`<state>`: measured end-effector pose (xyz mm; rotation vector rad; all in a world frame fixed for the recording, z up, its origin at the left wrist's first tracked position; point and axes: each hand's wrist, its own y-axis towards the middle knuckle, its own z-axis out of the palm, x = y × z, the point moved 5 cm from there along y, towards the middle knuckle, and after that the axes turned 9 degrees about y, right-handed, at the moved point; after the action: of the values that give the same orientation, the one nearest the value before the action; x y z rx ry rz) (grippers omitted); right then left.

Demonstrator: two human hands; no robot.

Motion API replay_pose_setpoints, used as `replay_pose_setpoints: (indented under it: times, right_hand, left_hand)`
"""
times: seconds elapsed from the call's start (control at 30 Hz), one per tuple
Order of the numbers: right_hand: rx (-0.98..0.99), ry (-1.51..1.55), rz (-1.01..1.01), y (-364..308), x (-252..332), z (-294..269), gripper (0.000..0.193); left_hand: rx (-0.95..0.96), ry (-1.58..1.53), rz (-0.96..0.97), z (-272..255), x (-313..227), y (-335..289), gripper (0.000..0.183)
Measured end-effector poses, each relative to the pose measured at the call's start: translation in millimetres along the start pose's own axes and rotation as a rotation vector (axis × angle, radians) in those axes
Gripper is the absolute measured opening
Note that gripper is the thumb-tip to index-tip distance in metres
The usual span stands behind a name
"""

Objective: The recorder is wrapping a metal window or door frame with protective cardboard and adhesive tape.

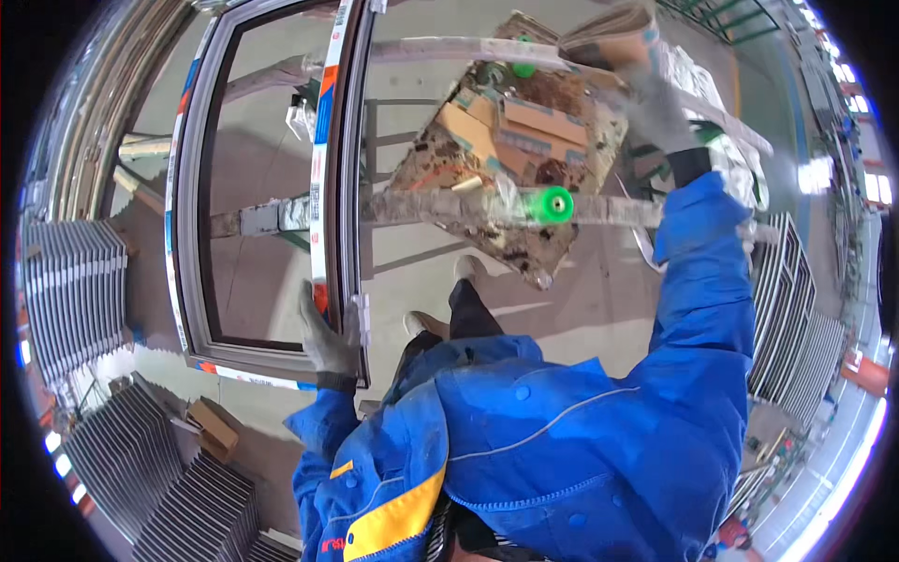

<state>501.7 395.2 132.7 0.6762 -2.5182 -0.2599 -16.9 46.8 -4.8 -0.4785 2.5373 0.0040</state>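
Left hand (330, 345) touches one brown, brightly taped frame (325, 140) near two green rolls (541, 204) (right hand (660, 112) blurred; neither grip discernible).

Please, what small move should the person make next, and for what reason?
Probably press the left hand firmly on the window frame to steady it: that hand is at the frame's near right corner, while the blurred right hand reaches away to the right, beside a brown cardboard piece. Whether it grips that is unclear.
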Motion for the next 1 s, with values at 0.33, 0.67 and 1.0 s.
replay_pose_setpoints:
  times: [0.33,0.67,1.0]
  right_hand:
    - [0.473,0.158,-0.359,-166.5,407.1,34.7,0.031]
    - [0.379,0.614,-0.471,-331.0,377.7,235.4,0.019]
    - [0.211,1.211,0.121,-275.6,248.5,151.6,0.027]
  left_hand:
    - [0.553,-1.222,0.241,-28.0,-49.9,-89.8,0.102]
    - [0.864,-0.883,-0.099,9.7,31.0,-170.1,0.045]
    - [0.578,-0.559,-0.490,74.5,45.6,-218.0,0.028]
